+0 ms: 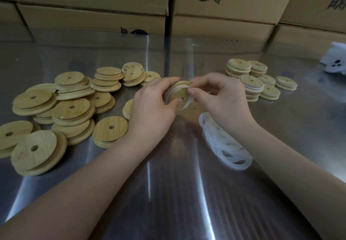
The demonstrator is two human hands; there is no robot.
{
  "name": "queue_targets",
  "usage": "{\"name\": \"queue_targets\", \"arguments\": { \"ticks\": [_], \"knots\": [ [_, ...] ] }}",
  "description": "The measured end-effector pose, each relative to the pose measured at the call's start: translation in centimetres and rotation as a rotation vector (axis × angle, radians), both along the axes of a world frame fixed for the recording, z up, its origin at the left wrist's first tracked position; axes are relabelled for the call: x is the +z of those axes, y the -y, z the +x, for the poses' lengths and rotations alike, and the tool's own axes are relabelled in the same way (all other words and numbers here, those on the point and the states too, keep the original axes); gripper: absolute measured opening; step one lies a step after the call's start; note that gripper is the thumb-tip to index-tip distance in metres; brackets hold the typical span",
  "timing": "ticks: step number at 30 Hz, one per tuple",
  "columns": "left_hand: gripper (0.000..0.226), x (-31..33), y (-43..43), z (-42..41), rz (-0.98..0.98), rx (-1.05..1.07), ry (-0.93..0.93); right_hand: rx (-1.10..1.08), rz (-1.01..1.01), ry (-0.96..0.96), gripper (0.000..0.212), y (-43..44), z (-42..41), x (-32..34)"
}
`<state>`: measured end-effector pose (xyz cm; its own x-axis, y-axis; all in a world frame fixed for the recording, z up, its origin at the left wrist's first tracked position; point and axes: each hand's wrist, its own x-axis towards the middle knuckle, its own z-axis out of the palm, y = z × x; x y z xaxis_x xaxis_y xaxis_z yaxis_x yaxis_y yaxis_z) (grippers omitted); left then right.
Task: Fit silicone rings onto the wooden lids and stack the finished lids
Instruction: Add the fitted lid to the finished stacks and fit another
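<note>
My left hand (pixel 151 106) grips a round wooden lid (pixel 179 94) with a small centre hole, held tilted above the steel table. A translucent white silicone ring (pixel 184 104) sits partly round the lid's rim, and my right hand (pixel 219 99) pinches the ring at the lid's right edge. A loose heap of bare wooden lids (pixel 73 108) lies to the left. Short stacks of lids with white rings fitted (pixel 251 82) stand at the right. A pile of loose silicone rings (pixel 224 142) lies under my right forearm.
The shiny steel table (pixel 168 183) fills the foreground. Cardboard boxes (pixel 112 11) stand in a wall along the table's far edge. A white object with round holes (pixel 335 61) lies at the far right edge.
</note>
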<state>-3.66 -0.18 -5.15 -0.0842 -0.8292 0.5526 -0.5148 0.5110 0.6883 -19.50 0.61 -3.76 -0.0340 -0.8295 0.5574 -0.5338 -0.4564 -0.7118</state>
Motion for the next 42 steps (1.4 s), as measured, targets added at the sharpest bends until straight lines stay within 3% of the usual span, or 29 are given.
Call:
{"name": "queue_targets", "arguments": {
  "ticks": [2, 8, 14, 23, 33, 42],
  "knots": [
    [0.041, 0.0, -0.1, 0.0, -0.023, 0.005, 0.012, -0.003, -0.045, -0.055, 0.013, 0.0, -0.1, 0.0],
    [0.055, -0.4, 0.0, -0.1, -0.112, -0.045, 0.049, -0.001, -0.087, -0.098, 0.007, -0.1, -0.2, 0.3],
    [0.038, -0.3, 0.5, -0.2, -0.078, -0.049, -0.059, 0.013, -0.004, -0.033, 0.012, -0.1, -0.2, 0.8],
    [0.036, -0.2, 0.4, -0.1, -0.094, -0.097, -0.098, 0.047, 0.092, 0.043, 0.016, -0.2, -0.5, 1.6],
    [0.029, -0.4, 0.0, -0.1, -0.056, -0.123, -0.112, 0.081, 0.104, -0.065, 0.009, -0.2, -0.7, 1.4],
    [0.028, -0.5, 0.1, -0.1, -0.035, -0.111, -0.108, 0.078, -0.018, -0.165, 0.002, -0.1, -0.6, 0.6]
  ]
}}
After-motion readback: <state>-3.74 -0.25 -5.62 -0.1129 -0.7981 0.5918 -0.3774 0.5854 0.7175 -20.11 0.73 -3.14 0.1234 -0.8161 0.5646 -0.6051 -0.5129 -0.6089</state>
